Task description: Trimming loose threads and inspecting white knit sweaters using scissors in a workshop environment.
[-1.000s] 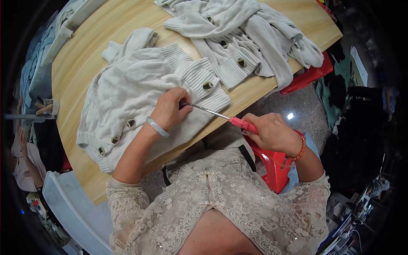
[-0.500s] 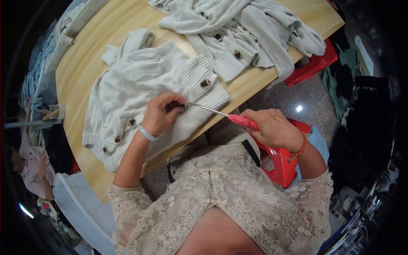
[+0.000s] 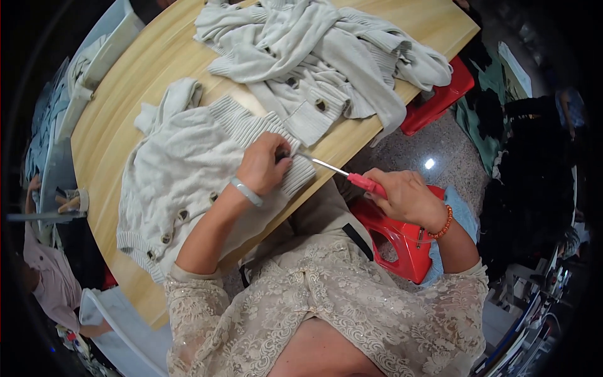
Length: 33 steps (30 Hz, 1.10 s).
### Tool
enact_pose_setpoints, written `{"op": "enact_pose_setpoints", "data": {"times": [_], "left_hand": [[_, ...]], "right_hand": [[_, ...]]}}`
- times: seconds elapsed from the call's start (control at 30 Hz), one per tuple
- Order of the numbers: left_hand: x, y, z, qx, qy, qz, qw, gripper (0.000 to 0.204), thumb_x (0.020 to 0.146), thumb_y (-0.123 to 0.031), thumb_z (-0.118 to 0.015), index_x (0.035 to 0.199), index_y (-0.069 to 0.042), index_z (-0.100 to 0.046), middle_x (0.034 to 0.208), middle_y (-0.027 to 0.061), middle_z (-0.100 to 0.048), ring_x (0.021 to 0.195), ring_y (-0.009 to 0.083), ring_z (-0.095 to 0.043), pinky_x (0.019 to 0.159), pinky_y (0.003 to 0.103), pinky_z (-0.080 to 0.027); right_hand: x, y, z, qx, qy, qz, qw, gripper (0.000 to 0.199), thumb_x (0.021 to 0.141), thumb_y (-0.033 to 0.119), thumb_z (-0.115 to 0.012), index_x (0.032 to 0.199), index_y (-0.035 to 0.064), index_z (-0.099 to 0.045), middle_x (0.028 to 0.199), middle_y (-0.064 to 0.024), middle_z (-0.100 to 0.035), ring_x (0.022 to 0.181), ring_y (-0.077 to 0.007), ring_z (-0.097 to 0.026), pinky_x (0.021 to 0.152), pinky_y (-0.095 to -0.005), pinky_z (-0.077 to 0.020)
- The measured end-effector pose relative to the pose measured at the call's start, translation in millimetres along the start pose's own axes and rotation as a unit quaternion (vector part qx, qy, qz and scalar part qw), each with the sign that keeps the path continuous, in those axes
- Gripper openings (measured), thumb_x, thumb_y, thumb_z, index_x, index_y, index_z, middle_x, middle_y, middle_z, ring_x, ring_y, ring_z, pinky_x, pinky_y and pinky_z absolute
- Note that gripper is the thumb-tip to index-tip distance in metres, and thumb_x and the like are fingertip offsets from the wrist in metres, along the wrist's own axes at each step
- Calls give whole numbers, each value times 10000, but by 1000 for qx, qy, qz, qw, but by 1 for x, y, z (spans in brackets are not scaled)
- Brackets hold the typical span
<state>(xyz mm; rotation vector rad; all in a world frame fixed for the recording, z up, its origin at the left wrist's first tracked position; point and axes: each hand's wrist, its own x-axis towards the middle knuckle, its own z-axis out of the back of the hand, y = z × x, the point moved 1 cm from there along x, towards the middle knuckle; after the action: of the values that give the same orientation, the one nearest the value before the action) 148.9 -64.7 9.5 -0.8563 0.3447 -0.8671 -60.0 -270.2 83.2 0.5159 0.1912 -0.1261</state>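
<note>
Cream knit fills the space under your left hand [image 3: 267,164], which presses down on the ribbed edge of the cardigan [image 3: 188,169] lying flat on the wooden table [image 3: 125,94]. Your right hand [image 3: 408,198] is closed around the red handle of a thin metal tool [image 3: 342,173], its tip reaching your left fingers. Beyond both hands lies a heap of similar cardigans [image 3: 320,56]; a red stool [image 3: 402,242] sits beneath your right wrist.

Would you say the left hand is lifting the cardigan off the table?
No, the left hand presses the cardigan flat on the table while the right hand points a red-handled tool at it.
</note>
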Motion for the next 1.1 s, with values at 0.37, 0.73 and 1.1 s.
{"op": "enact_pose_setpoints", "data": {"times": [0.37,0.73,1.1], "left_hand": [[15,11,25,-146,148,114,971,162,867,-125,-688,963,5,-699,809,72,-688,683,122,-604,638,290,-501],[159,36,64,122,-142,-86,979,135,802,-133,-672,908,-49,-666,884,138,-632,898,327,-607,790,445,-473],[28,-103,-28,-168,200,-342,903,200,772,-46,-682,929,-38,-558,901,113,-535,845,310,-560,745,389,-477]], "right_hand": [[26,-19,0,42,-92,6,995,200,894,234,-640,991,62,-609,838,-186,-669,805,-414,-648,715,-489,-517],[69,-30,26,47,-270,-64,959,269,901,250,-693,796,8,-641,607,-185,-576,528,-336,-575,534,-382,-466],[186,-53,58,237,-207,-79,946,531,827,264,-779,1207,-70,-616,997,-60,-659,911,-95,-569,836,-252,-461]]}}
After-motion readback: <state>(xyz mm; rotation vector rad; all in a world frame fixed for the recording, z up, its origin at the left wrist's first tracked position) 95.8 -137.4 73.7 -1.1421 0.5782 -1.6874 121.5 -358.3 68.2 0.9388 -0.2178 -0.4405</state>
